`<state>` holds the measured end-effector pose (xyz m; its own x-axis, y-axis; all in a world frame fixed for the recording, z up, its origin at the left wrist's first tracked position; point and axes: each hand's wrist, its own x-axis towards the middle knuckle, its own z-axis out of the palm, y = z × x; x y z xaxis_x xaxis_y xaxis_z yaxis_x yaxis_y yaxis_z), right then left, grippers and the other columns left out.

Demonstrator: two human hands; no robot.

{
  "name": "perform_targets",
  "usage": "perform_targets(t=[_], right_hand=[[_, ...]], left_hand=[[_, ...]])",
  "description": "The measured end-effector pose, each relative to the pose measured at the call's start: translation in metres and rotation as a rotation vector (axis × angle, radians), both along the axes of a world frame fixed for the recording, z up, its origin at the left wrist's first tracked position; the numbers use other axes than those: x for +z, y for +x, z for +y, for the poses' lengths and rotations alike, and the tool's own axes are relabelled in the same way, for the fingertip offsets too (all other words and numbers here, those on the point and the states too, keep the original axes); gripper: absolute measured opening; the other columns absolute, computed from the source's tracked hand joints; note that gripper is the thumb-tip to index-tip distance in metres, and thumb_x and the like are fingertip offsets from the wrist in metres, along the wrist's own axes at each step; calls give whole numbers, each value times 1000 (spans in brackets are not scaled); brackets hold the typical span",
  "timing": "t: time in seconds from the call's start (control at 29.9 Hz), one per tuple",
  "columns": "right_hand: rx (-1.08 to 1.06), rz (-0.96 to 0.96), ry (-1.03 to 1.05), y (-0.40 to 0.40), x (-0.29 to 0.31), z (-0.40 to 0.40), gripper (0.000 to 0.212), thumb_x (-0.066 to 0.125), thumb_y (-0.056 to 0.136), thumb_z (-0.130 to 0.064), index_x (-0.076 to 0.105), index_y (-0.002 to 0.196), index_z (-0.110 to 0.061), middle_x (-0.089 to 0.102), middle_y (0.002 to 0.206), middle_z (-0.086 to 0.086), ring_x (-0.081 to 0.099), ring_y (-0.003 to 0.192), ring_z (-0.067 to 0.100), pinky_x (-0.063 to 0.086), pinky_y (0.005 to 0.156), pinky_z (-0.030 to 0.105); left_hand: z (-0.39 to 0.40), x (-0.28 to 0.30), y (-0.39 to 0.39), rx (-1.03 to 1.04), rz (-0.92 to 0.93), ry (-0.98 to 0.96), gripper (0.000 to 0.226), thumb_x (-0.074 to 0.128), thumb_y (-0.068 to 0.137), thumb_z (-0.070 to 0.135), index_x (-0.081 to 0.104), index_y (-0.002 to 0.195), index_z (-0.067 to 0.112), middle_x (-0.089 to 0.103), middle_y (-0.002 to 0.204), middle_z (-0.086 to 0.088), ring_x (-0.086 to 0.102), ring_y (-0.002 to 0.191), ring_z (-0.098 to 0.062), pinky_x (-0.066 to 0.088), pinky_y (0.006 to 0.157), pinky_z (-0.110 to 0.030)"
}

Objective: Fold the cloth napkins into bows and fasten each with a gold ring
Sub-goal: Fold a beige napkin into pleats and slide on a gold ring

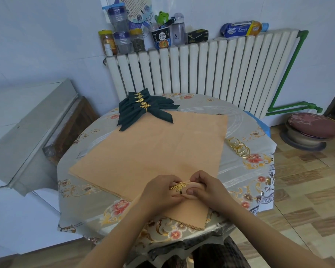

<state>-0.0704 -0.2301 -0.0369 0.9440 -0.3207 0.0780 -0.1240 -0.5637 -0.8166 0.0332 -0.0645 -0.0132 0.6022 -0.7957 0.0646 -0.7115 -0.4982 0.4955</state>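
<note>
Working: both hands meet at the near edge of the round table point(246, 176), busy with a peach napkin point(188, 211) and a gold ring point(179, 187).
Left hand: the left hand point(161, 192) has its fingers curled round the gathered cloth, and the ring's leaf ornament lies against its fingertips.
Right hand: the right hand point(207, 188) is clamped on the bunched middle of the same napkin, thumb pressed just beside the ring.
Napkin in hand: its loose end fans out toward the table's near edge, scalloped hem showing.
Stack: a pile of flat peach napkins point(153, 151) covers the middle of the table, one corner reaching toward the far right edge.
Finished bows: dark green bows point(143, 111), each ringed in gold, sit in a heap at the far left edge, overlapping the stack's far corner.
Spare rings: a cluster of gold rings point(239, 147) lies near the right edge, just beside the stack.
Backdrop: a white radiator point(201, 68) stands behind the table, with jars and bottles point(122, 41) lined along its top.
</note>
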Motion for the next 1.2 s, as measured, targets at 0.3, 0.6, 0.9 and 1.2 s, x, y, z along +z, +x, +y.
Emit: perform_targets(t=[0.3,0.6,0.9,1.2], right_hand=[[16,-19,-35,1,0,2,33,73,78,-20,46,84,-39,63,88,-8,56,80,6,37,64,12],[89,-203,-380,6,-2,11,44,51,78,-44,58,118,-29,58,114,-8,45,107,11,33,89,30],[139,-238,-348,27,-12,38,43,52,81,-49,66,112,-24,67,106,-9,57,104,14,31,90,24],[56,-266,-319,26,-14,40,38,68,77,-36,67,114,-30,69,102,-9,57,98,13,43,84,33]], left_hand=[[22,-1,7,12,-40,17,42,67,77,40,59,117,29,62,112,11,54,102,-8,45,85,-25],[49,-9,0,162,98,-427,26,63,88,22,66,101,44,65,101,18,56,98,2,42,85,-11],[50,-10,-1,297,127,-421,25,66,83,3,77,90,24,66,86,22,60,89,7,42,76,-5],[49,1,-17,249,28,-264,6,64,87,29,64,88,23,60,85,13,54,84,-3,38,71,-16]])
